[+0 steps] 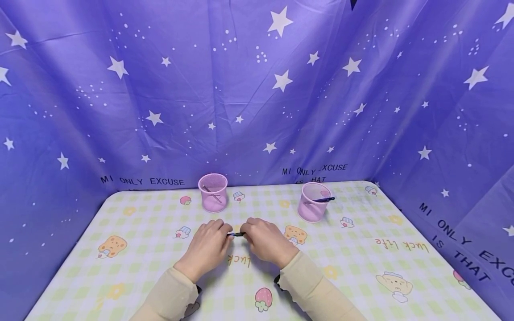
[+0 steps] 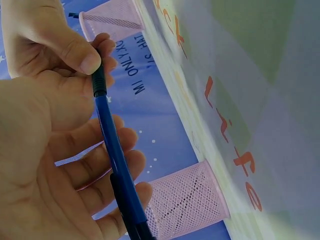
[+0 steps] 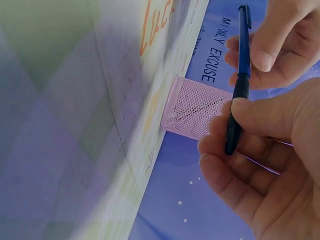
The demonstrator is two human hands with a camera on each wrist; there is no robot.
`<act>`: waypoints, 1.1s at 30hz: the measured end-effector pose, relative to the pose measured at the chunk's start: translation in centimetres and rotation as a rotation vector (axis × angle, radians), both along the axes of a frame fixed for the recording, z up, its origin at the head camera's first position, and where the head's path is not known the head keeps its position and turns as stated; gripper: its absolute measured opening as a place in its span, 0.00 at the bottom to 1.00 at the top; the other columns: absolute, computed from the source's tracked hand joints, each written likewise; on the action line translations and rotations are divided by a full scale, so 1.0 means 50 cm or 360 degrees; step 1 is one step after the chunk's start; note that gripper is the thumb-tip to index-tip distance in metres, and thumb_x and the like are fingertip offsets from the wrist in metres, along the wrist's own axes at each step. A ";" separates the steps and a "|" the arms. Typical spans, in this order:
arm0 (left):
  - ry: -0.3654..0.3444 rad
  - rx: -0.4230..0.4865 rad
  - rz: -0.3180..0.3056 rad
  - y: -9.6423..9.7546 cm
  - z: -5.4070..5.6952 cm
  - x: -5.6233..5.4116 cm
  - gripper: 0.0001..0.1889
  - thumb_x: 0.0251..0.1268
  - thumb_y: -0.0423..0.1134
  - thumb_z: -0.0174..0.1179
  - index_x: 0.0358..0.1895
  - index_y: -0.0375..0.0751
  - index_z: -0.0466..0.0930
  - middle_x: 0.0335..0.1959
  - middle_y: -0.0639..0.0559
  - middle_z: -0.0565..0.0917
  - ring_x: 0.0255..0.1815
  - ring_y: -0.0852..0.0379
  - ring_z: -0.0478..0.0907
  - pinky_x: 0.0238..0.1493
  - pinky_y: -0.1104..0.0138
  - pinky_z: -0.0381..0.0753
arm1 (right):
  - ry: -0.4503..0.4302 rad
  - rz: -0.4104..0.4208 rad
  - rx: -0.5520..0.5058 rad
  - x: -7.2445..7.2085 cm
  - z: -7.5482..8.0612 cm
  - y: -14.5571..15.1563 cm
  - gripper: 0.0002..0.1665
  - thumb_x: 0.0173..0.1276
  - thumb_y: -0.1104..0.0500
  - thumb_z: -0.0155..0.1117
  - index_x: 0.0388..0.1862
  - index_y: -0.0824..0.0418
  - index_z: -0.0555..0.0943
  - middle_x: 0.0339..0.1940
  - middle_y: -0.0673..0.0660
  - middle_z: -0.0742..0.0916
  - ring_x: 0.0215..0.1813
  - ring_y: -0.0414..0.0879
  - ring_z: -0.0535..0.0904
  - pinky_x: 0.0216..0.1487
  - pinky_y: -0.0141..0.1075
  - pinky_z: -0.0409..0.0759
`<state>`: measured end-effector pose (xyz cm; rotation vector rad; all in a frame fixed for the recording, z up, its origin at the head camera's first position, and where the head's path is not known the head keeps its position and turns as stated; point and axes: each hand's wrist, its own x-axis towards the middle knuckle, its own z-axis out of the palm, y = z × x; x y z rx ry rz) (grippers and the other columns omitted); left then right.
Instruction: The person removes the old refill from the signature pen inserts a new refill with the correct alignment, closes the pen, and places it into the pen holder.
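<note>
Both hands are at a blue pen (image 1: 236,234) with a black clip and a dark ribbed grip, held above the table in front of the person. My right hand (image 1: 265,240) pinches the dark grip near the tip between thumb and fingers, as the right wrist view shows. Around the blue barrel, near the clip end, curl the fingers of my left hand (image 1: 209,243); its thumb (image 3: 262,60) lies close beside the barrel. In the left wrist view the pen (image 2: 115,150) crosses in front of the left fingers.
Farther back stand two pink mesh pen cups. The left cup (image 1: 214,205) has a thin dark stick inside; out of the right cup (image 1: 310,214) a dark blue pen (image 1: 324,200) leans over the rim. A checked cloth (image 1: 152,276) covers the table; a starry purple curtain (image 1: 241,89) hangs behind.
</note>
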<state>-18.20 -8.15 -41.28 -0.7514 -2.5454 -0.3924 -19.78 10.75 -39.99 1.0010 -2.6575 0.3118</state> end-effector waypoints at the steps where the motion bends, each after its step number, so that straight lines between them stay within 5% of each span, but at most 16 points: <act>1: 0.0000 0.0011 0.0000 0.000 -0.001 -0.001 0.08 0.57 0.38 0.65 0.39 0.41 0.81 0.30 0.54 0.76 0.33 0.54 0.72 0.35 0.61 0.71 | -0.0003 0.0000 0.0002 0.000 0.000 0.000 0.07 0.61 0.64 0.66 0.38 0.56 0.84 0.31 0.47 0.81 0.35 0.42 0.79 0.37 0.36 0.79; 9: 0.0045 0.0096 -0.0012 -0.004 -0.006 -0.007 0.15 0.43 0.31 0.73 0.36 0.43 0.79 0.32 0.54 0.75 0.35 0.52 0.72 0.38 0.60 0.71 | -0.0007 0.0009 -0.0004 0.001 0.002 -0.001 0.06 0.61 0.64 0.65 0.38 0.55 0.83 0.31 0.47 0.81 0.35 0.42 0.78 0.37 0.35 0.79; 33: 0.0080 -0.0041 -0.0008 -0.002 -0.005 -0.006 0.06 0.53 0.29 0.64 0.33 0.42 0.81 0.27 0.55 0.74 0.29 0.55 0.72 0.32 0.63 0.70 | 0.0017 0.0000 -0.0025 0.001 0.000 0.001 0.06 0.61 0.64 0.66 0.37 0.56 0.84 0.31 0.48 0.81 0.35 0.43 0.79 0.37 0.36 0.79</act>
